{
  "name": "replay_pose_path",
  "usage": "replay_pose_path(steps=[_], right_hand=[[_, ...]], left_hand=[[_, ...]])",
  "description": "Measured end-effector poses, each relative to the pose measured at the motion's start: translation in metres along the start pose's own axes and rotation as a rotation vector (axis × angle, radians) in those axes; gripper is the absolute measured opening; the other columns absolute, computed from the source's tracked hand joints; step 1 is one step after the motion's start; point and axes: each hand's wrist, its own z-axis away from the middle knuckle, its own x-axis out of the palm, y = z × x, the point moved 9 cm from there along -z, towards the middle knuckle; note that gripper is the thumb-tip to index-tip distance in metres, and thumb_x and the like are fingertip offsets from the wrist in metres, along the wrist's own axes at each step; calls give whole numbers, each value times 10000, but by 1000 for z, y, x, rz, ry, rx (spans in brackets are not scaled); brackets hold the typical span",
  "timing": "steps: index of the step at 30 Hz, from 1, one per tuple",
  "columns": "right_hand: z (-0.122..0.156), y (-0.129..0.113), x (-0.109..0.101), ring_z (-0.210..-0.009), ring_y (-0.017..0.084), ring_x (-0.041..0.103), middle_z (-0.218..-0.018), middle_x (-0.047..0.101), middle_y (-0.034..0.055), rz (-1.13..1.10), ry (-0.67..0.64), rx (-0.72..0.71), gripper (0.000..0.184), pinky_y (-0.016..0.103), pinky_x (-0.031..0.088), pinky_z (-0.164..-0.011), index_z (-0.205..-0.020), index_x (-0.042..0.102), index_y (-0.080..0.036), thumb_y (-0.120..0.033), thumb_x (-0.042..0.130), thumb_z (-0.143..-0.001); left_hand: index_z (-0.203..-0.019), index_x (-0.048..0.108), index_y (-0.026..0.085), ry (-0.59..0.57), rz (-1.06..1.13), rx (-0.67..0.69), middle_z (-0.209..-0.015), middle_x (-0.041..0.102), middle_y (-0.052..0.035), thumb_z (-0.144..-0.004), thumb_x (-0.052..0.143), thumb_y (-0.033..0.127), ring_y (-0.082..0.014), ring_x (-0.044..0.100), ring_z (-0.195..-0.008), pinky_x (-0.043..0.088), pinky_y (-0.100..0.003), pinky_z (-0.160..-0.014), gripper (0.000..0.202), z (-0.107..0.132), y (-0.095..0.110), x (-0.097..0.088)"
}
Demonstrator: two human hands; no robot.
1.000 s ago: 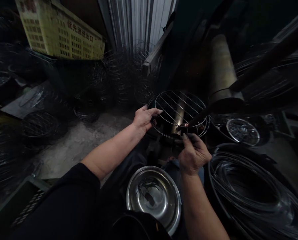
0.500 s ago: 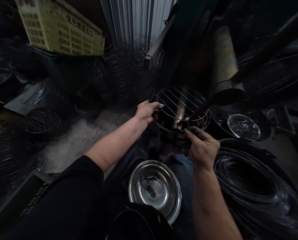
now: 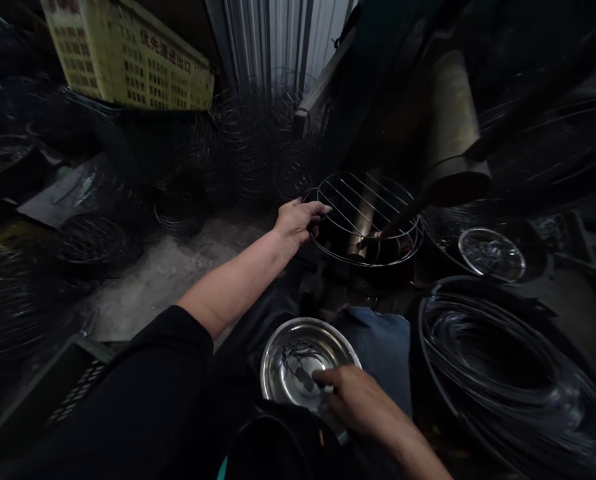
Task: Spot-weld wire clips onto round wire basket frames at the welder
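My left hand [image 3: 301, 221] grips the left edge of a round wire rack [image 3: 381, 265], thumb on top and fingers curled beneath. Parallel rods cross the rack's upper ring, and a second ring lies below. It sits around the machine's metal electrode bar [image 3: 364, 220]. Low in front of me, my right hand [image 3: 355, 397] reaches over the right side of a shiny metal bowl [image 3: 273, 373], slightly blurred, its fingers apart and no object visible in them. Short thin wire pieces [image 3: 298, 350] lie inside the bowl, together with a dark shape I cannot make out.
A thick cylinder [image 3: 455, 127] of the machine hangs above the rack's right side. Coiled wire [image 3: 448, 320] fills a large tub at right, with a round metal-rimmed piece [image 3: 493, 255] behind it. A yellow crate [image 3: 168, 77] and stacked wire rings [image 3: 243, 153] stand at back left.
My right hand has let go of the rack's front edge and moved down toward me, over the bowl. My left hand keeps its hold, and the rack stays at the bar.
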Motion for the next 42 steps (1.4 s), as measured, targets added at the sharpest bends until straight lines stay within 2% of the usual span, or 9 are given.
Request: replay_pose_path(steps=[5, 7, 12, 17, 24, 29, 35, 39, 42], right_hand=[[14, -7, -129, -888, 267, 723, -993, 788, 99, -210, 1096, -50, 378, 374, 553, -831, -1001, 800, -201, -467, 679, -761], [11, -16, -159, -718, 208, 685, -822, 765, 48, -252, 1253, -98, 366, 322, 535, -716, -987, 792, -198, -464, 702, -752], [-28, -18, -177, -483, 134, 592, -575, 649, -17, -756, 1179, -220, 263, 229, 421, -447, -773, 754, -162, -365, 793, -611], [-36, -11, -169, -457, 144, 638, -620, 694, 2, -1119, 1179, -271, 313, 212, 471, -395, -720, 718, -152, -286, 861, -475], [-38, -21, -169, -408, 152, 621, -583, 681, 12, -1116, 1117, -226, 272, 204, 448, -332, -688, 710, -137, -260, 842, -484], [-28, -17, -171, -456, 139, 644, -591, 682, -5, -1075, 1256, -239, 273, 189, 483, -380, -722, 721, -148, -278, 841, -513], [-24, -15, -156, -452, 148, 635, -582, 681, 14, -1154, 1052, -163, 372, 206, 469, -385, -733, 706, -144, -273, 907, -448], [-4, -15, -152, -600, 141, 700, -743, 737, 4, -1126, 1197, -361, 349, 257, 585, -564, -803, 731, -187, -301, 923, -535], [-8, -10, -148, -610, 132, 692, -762, 740, -10, -1147, 1243, -430, 341, 231, 555, -519, -773, 730, -205, -323, 929, -522]], left_hand=[[-993, 575, 189, 44, 16, -5, -649, 567, 52, -495, 828, 8, -95, 541, -540, 329, -196, -510, 587, 2, 1, -3], [-1070, 561, 191, 69, 12, 3, -666, 587, 46, -503, 808, -8, -109, 556, -554, 331, -205, -514, 649, 3, 3, -4], [-1123, 525, 191, 66, 13, 24, -662, 596, 45, -509, 777, -7, -129, 563, -556, 348, -225, -520, 693, 5, 5, -4], [-822, 501, 197, -14, -27, 71, -563, 518, 59, -539, 725, 30, -95, 486, -508, 327, -216, -488, 398, 9, 11, 1], [-697, 493, 190, -48, -58, 116, -593, 547, 36, -507, 743, 57, -86, 492, -521, 327, -212, -482, 341, 17, 16, 2], [-744, 525, 192, -77, -55, 123, -602, 551, 47, -495, 751, 69, -81, 484, -513, 315, -209, -484, 359, 22, 17, 2], [-724, 508, 196, -59, -67, 157, -578, 525, 45, -523, 709, 70, -93, 494, -528, 302, -212, -461, 310, 22, 19, -2], [-709, 514, 192, -62, -54, 127, -579, 520, 46, -537, 700, 70, -84, 479, -530, 314, -206, -455, 282, 22, 13, -3], [-724, 520, 195, -69, -43, 98, -578, 525, 49, -528, 708, 67, -85, 480, -526, 320, -204, -447, 300, 25, 7, -2]])
